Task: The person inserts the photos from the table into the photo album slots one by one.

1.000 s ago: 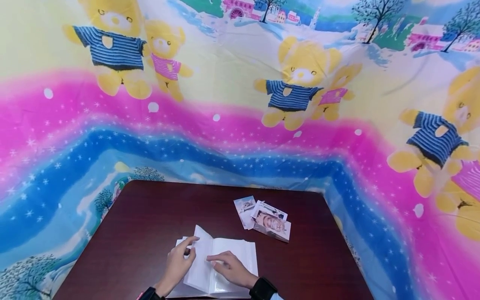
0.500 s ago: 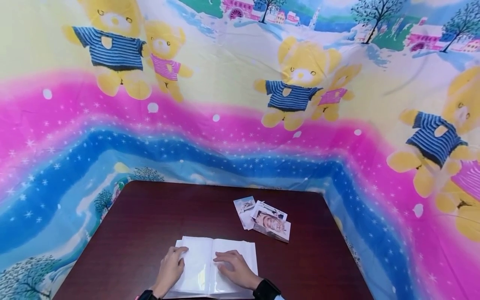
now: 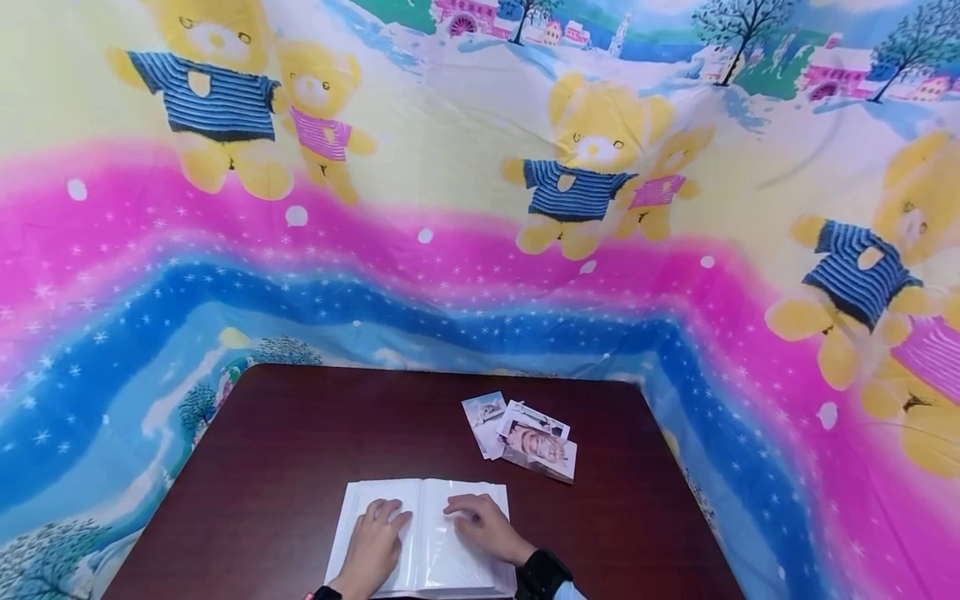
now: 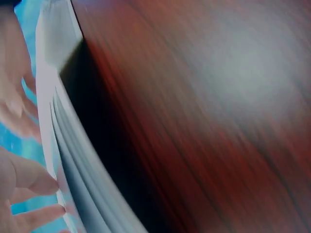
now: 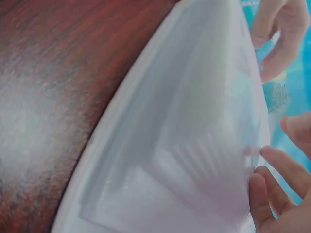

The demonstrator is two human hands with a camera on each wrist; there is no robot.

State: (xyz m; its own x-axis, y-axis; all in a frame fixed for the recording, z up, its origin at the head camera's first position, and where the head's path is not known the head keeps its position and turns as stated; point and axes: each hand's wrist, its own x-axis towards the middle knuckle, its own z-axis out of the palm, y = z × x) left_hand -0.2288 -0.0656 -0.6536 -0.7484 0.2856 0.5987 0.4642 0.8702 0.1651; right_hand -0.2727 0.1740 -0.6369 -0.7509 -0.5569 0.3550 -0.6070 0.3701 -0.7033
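A white photo album (image 3: pixel 453 567) with clear plastic sleeves lies spread at the near side of the table. My left hand (image 3: pixel 373 540) rests over its left page with relaxed fingers, close to the centre fold. Over the right page, my right hand (image 3: pixel 489 527) touches the sleeve with bent, loose fingertips. In the right wrist view the glossy page (image 5: pixel 194 121) fills the middle, and the fingers (image 5: pixel 282 191) meet its surface. The left wrist view looks along the album's edge, where stacked sleeves (image 4: pixel 82 155) show, with fingertips at the page.
Several loose photo prints (image 3: pixel 536 446) lie in an overlapping pile behind the album, to its right. The dark reddish-brown wooden table (image 3: pixel 300 433) is enclosed by a cloth backdrop (image 3: pixel 442 283) printed with teddy bears.
A lifted page has been laid down to the left and the album now lies flat. My left hand has moved from the outer edge rightward onto the page; my right hand shifted slightly right.
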